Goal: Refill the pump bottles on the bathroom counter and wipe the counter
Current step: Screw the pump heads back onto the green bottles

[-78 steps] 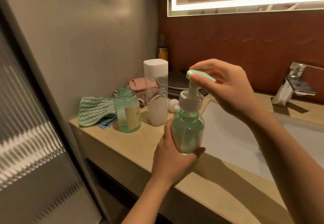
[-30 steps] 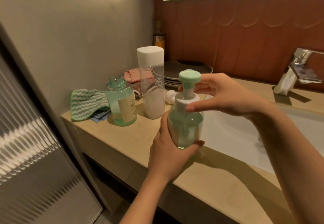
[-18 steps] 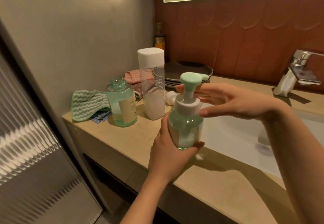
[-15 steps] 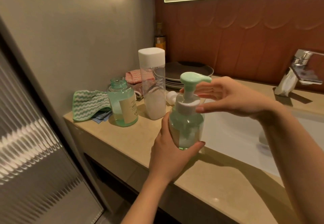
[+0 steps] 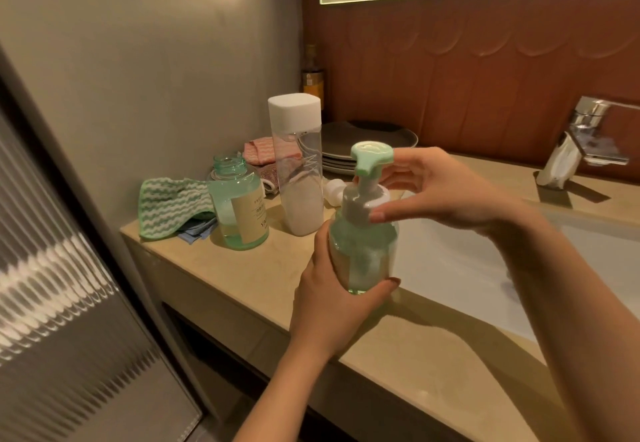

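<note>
Pump head turned; right hand pinches collar, left hand grips bottle.

The beige paper label on the uncapped translucent green bottle, at nine o'clock, shows only "YA"; its smaller print is blurred.

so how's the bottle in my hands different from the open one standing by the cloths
The pump bottle has a white collar and green pump head fitted; the open bottle has a bare, uncapped neck. The left hand grips the pump bottle and the right hand pinches its collar; the open bottle stands untouched on the counter. Both are clear green and rounded.
</note>
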Demonstrator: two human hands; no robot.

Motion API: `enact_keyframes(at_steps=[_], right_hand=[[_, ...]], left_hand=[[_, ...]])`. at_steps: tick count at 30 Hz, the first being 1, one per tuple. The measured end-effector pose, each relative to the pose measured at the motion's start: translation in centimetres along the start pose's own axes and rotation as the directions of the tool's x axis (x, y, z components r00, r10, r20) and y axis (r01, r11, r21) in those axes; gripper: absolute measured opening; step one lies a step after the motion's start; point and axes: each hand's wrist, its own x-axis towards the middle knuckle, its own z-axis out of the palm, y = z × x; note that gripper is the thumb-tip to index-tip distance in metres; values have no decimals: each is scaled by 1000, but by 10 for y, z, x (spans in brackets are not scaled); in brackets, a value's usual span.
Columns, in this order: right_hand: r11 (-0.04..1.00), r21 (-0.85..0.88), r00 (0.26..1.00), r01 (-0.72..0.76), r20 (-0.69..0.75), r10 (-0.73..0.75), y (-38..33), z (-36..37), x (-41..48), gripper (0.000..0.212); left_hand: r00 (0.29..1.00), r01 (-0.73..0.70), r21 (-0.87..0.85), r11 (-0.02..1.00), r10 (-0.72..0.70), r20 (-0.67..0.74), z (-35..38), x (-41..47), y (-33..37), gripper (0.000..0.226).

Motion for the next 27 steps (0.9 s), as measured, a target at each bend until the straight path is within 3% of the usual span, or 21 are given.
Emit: enact_keyframes(at_steps=[4,7,9,11,15,20,22,24,27], right_hand=[[990,-137,996,-30,-83,19,-3,18,9,67],[997,-12,992,-70,100,71,-1,12,7,48],[995,63,974,-81,217,65,1,3,2,51],[993,103,971,-54,239,28,0,-3,-3,49],[1000,0,998,-24,61,24,0,-3,0,55],[976,-211,994,-52,-110,30,-1,12,7,80],[984,-170,997,-59,-51,51,2,11,7,72],[997,-46,992,-57,109,62,4,4,4,54],[995,78,968,-55,250,34,6,-3,-1,50]], left_hand=[[999,21,-41,999,-22,-30,0,1,0,99],[1000,10,-23,1000,-11,-26,0,0,0,100],[1000,2,2,1000,-2,-29,-1,0,0,102],[1000,-1,8,1000,1,-26,-1,0,0,101],[1000,18,-5,1000,-18,-13,0,0,-1,98],[999,32,5,999,-32,-15,0,0,0,98],[1000,28,7,1000,-27,-10,-1,-1,1,99],[1000,24,13,1000,-24,-11,-1,-1,1,100],[999,33,12,999,-33,-10,0,0,0,104]])
